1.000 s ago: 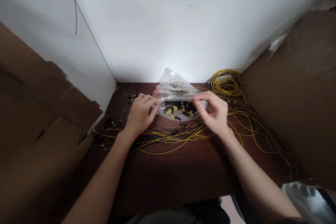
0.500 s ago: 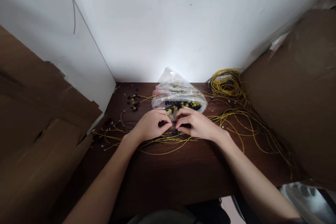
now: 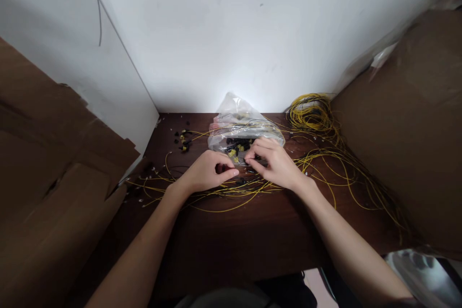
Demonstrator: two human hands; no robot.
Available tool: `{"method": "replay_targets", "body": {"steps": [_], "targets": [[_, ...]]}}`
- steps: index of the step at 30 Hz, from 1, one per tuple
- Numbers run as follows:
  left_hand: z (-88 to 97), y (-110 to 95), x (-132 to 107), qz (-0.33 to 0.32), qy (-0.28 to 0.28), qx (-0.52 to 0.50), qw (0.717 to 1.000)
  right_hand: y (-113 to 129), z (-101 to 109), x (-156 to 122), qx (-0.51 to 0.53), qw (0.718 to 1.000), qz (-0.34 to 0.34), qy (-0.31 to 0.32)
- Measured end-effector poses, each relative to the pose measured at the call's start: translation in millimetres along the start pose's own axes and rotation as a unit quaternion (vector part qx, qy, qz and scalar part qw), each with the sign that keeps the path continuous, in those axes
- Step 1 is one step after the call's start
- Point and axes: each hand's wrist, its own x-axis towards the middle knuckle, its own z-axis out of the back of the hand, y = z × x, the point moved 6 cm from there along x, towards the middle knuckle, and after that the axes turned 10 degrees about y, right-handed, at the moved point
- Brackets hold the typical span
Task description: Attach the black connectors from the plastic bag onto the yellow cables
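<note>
My left hand (image 3: 208, 171) is over the wires, thumb and forefinger curled close together; anything between their tips is too small to make out. My right hand (image 3: 272, 161) is pinched at the front edge of a clear plastic bag (image 3: 236, 104), and what its fingertips hold is hidden. Small yellow and black connector parts (image 3: 236, 149) lie in the mouth of the bag, partly covered by the right hand. Beneath both hands run loose yellow and black wires (image 3: 225, 210) across the dark wooden tabletop (image 3: 224, 240).
A coil of yellow wire (image 3: 306, 118) lies at the back right, with more strands trailing along the right side. Several small yellow and black pieces (image 3: 184, 142) sit left of the bag. Cardboard (image 3: 46, 144) flanks the left, and another cardboard panel (image 3: 404, 130) the right. A white wall (image 3: 231, 33) rises behind.
My right hand has moved slightly up and right, away from the left fingertips and nearer the parts in the bag. The left hand stays nearly where it was.
</note>
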Motion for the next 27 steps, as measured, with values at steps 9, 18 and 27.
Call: {"method": "replay_targets", "body": {"steps": [9,18,27], "targets": [[0.4,-4.1,-3.6,0.034,0.107,-0.169,0.979,-5.8,8.6,-1.4,0.009,0.999,-0.015,-0.046],[-0.1,-3.6,-5.5,0.035,0.160,-0.205,0.965,-15.9,16.6,-4.6,-0.028,0.997,-0.037,-0.067],[-0.5,-1.1,-7.4,0.034,0.177,-0.212,0.961,-57.0,35.4,-19.5,-0.076,0.975,-0.157,-0.136]]}}
